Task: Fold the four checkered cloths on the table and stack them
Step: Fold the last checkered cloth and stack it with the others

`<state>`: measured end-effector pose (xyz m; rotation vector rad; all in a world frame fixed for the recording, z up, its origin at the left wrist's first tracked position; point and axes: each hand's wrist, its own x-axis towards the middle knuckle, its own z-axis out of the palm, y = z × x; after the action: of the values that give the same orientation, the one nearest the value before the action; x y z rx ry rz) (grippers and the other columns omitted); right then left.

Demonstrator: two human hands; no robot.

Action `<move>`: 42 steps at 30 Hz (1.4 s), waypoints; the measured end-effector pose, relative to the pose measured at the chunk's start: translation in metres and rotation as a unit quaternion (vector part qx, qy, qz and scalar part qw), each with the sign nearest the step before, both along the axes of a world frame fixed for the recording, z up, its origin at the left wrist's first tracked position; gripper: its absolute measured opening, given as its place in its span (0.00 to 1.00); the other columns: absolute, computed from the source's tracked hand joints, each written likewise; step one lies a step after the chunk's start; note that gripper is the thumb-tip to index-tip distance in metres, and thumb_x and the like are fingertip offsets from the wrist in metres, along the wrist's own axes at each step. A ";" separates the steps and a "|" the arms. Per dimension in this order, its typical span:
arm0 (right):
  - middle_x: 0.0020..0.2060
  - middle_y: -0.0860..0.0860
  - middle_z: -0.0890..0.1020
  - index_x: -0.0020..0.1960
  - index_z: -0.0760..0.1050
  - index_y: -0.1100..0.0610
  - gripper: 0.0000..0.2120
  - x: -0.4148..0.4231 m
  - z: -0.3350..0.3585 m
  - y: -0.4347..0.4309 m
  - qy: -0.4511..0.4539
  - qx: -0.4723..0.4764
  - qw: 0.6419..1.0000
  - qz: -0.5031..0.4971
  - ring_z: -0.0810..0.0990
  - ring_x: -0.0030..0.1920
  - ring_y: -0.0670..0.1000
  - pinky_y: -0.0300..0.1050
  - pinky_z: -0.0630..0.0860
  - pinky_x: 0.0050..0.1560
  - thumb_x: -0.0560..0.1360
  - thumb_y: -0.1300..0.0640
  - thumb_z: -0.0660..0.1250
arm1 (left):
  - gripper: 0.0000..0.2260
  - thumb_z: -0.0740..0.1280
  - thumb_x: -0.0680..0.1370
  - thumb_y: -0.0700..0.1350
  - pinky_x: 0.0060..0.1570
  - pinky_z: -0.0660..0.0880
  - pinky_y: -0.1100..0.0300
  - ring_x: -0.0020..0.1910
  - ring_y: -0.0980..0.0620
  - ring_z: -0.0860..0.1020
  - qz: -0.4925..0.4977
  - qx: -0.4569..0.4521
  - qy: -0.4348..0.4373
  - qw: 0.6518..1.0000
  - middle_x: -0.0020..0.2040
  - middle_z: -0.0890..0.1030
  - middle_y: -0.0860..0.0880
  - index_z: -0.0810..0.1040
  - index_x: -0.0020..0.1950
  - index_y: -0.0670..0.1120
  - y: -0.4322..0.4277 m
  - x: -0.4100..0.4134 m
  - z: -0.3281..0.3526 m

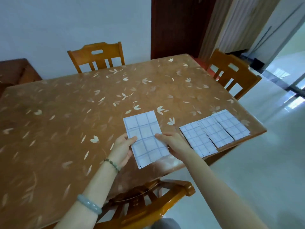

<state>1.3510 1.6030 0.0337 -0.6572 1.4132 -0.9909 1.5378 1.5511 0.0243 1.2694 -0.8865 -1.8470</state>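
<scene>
Both hands, left (123, 146) and right (171, 142), each hold in a narrow grip a side edge of the cloth (145, 138), thin, light and limp, lying between them on the tabletop (66, 113), three more cloths (214, 131) just right.

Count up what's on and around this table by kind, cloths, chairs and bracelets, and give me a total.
Checkered cloths: 4, one held in both hands, three overlapping in a row near the table's right edge
Wooden chairs: 3
Bracelets on the left arm: 2, beaded and a pale bangle
Total: 9
</scene>
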 end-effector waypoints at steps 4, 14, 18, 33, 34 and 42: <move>0.46 0.61 0.85 0.49 0.81 0.67 0.11 -0.026 0.012 0.024 0.018 -0.008 0.999 -0.037 0.84 0.49 0.60 0.54 0.81 0.50 0.73 0.59 0.71 | 0.08 0.61 0.79 0.34 0.45 0.81 0.56 0.52 0.47 0.80 -0.023 -0.013 0.010 1.000 0.54 0.82 0.44 0.77 0.54 0.41 0.010 -0.032 0.012; 0.34 0.57 0.75 0.41 0.75 0.72 0.21 -0.145 0.023 0.081 0.088 -0.039 0.991 -0.098 0.75 0.36 0.54 0.47 0.69 0.38 0.66 0.53 0.75 | 0.08 0.60 0.79 0.32 0.43 0.80 0.56 0.47 0.47 0.80 -0.097 -0.056 -0.019 0.994 0.48 0.82 0.45 0.77 0.48 0.41 0.051 -0.154 0.038; 0.42 0.68 0.81 0.47 0.75 0.74 0.28 -0.219 0.023 0.113 0.085 -0.050 0.989 -0.112 0.80 0.40 0.60 0.54 0.76 0.42 0.62 0.51 0.77 | 0.09 0.59 0.79 0.31 0.38 0.79 0.58 0.45 0.46 0.79 -0.119 -0.070 -0.050 0.989 0.46 0.81 0.45 0.77 0.47 0.41 0.079 -0.229 0.045; 0.32 0.52 0.80 0.37 0.79 0.63 0.08 -0.420 -0.004 0.152 0.140 -0.025 0.982 -0.126 0.77 0.33 0.49 0.40 0.72 0.35 0.70 0.59 0.74 | 0.08 0.61 0.79 0.34 0.34 0.78 0.62 0.41 0.52 0.82 -0.119 -0.032 -0.041 0.992 0.46 0.84 0.48 0.79 0.51 0.42 0.131 -0.419 0.018; 0.34 0.53 0.81 0.38 0.80 0.64 0.08 -0.429 -0.009 0.147 0.144 -0.020 0.981 -0.128 0.78 0.36 0.50 0.41 0.73 0.36 0.70 0.59 0.74 | 0.07 0.62 0.78 0.34 0.34 0.78 0.62 0.40 0.52 0.83 -0.115 -0.036 -0.056 0.991 0.46 0.84 0.47 0.79 0.51 0.42 0.127 -0.428 0.014; 0.36 0.54 0.80 0.40 0.82 0.62 0.10 -0.507 -0.032 0.082 0.173 0.041 0.980 -0.086 0.78 0.39 0.55 0.49 0.72 0.39 0.66 0.56 0.70 | 0.09 0.66 0.77 0.36 0.32 0.76 0.63 0.32 0.56 0.79 -0.098 -0.066 -0.139 0.983 0.34 0.79 0.49 0.74 0.38 0.45 0.065 -0.497 -0.013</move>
<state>0.8445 1.6849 0.0013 -0.6773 1.8322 -0.9788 1.0404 1.6161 0.0110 1.4185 -1.3032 -1.7487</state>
